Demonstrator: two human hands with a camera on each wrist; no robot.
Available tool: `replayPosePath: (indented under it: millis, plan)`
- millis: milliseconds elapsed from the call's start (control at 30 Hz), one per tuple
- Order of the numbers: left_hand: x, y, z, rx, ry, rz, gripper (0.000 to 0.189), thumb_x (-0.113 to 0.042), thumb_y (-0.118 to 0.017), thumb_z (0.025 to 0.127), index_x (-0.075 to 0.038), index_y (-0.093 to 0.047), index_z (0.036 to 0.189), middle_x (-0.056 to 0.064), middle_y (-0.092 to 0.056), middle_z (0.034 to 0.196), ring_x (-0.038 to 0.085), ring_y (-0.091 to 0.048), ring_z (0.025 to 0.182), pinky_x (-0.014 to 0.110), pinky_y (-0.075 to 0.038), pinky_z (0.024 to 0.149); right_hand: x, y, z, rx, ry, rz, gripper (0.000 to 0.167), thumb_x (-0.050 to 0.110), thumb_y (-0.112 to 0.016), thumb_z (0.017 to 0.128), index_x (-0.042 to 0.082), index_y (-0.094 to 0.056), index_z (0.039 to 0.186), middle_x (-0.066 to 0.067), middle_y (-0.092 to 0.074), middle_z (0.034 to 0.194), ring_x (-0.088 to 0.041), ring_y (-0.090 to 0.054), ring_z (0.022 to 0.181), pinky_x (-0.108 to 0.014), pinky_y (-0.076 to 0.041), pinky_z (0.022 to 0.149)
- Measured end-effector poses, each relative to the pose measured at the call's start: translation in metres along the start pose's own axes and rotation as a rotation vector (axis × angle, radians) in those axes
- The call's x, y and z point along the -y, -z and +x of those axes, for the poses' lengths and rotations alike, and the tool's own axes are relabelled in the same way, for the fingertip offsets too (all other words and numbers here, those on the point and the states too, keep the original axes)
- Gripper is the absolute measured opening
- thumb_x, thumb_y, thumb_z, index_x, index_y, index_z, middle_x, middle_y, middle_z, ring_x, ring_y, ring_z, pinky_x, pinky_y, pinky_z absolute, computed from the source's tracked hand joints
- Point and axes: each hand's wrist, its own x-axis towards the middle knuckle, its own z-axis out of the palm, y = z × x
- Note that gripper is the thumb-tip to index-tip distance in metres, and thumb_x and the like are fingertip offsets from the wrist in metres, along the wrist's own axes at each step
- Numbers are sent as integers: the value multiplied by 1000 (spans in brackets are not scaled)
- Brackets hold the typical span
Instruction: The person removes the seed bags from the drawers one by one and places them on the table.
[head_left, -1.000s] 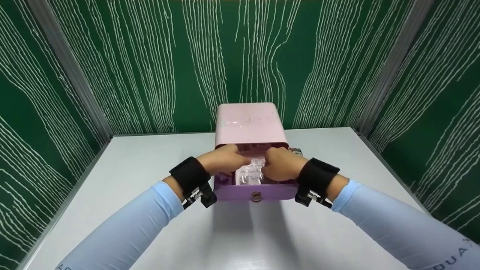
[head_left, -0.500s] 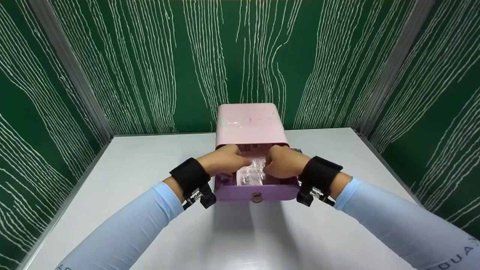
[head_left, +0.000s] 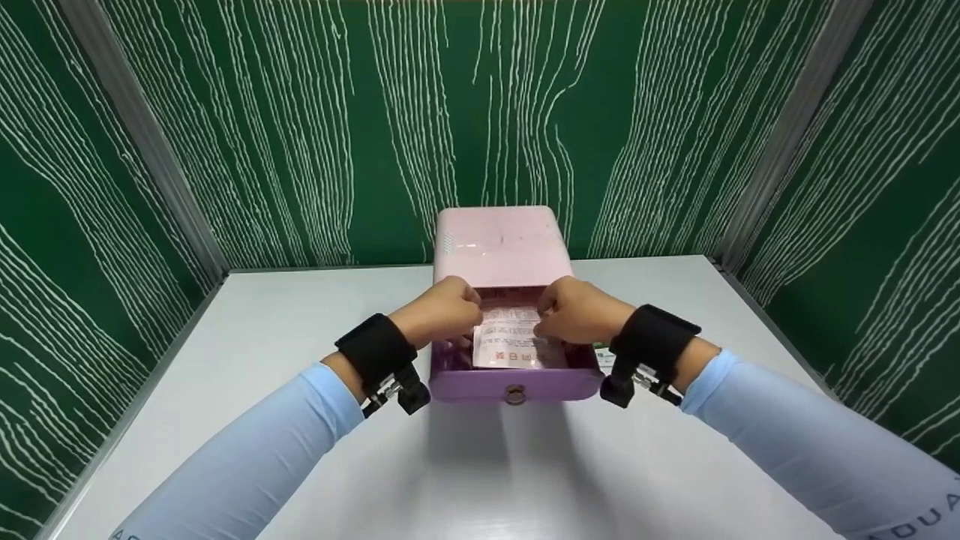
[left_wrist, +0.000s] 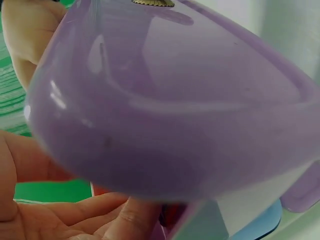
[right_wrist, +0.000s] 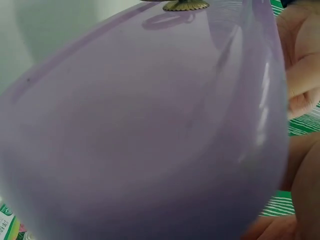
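Note:
A purple drawer (head_left: 450, 386) with a ring pull stands pulled out of a pink box (head_left: 499, 244). Inside lies a pale packet (head_left: 517, 349) with printed lines, its lower edge facing me. Over the drawer's left side, my left hand (head_left: 444, 309) pinches the packet's left edge between thumb and fingers. My right hand (head_left: 581, 309) pinches it at the right, thumb lying over the print. Some fingertips are hidden in the drawer. In the wrist views the purple drawer front blocks the packet, with parts of my left hand (left_wrist: 65, 215) and right hand (right_wrist: 305, 170) showing behind it.
A green-and-white printed item (head_left: 604, 355) lies on the white table (head_left: 337, 465) right of the drawer, partly behind my wrist. A blue rounded thing (left_wrist: 260, 225) shows below the drawer in the left wrist view. Green walls with white lines (head_left: 420, 112) enclose the table.
Both hands have risen slightly and drawn apart, the right one moving further right. More of the packet's printed face and its lower edge now shows, and the green-and-white item has come into view.

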Motion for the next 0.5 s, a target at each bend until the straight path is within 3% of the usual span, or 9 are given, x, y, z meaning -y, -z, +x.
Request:
replayPosePath:
  millis: [67, 167, 333, 500]
  plan:
    - [1, 1, 1, -11, -7, 4, 27, 6, -45, 93, 8, -70, 103, 10, -62, 94, 12, -55, 64, 21, -45, 55, -1, 1, 0, 17, -23, 40, 11, 5, -70, 92, 2, -64, 84, 1, -55, 72, -9, -55, 62, -21, -46, 59]
    - [3, 2, 2, -30, -37, 28, 55, 9, -41, 91, 14, -63, 141, 21, -69, 126, 15, -58, 77, 21, -45, 61, -2, 3, 1, 51, -51, 106, 14, 5, -70, 95, 2, -63, 83, -1, -58, 73, -5, -55, 56, -19, -47, 54]
    - [9, 6, 2, -46, -124, 48, 54, 14, -42, 86, 12, -68, 134, 25, -73, 125, 20, -62, 103, 24, -51, 82, -4, 10, -1, 128, -78, 200, 22, 10, -71, 99, 6, -62, 79, 1, -59, 68, -6, -56, 55, -20, -47, 55]
    - [14, 8, 1, -58, -211, 82, 46, 16, -53, 85, 9, -72, 127, 22, -77, 115, 23, -70, 102, 27, -57, 89, -7, 18, -4, 195, -73, 251, 26, 15, -72, 100, 9, -59, 78, 2, -61, 70, -5, -57, 56, -19, -45, 53]
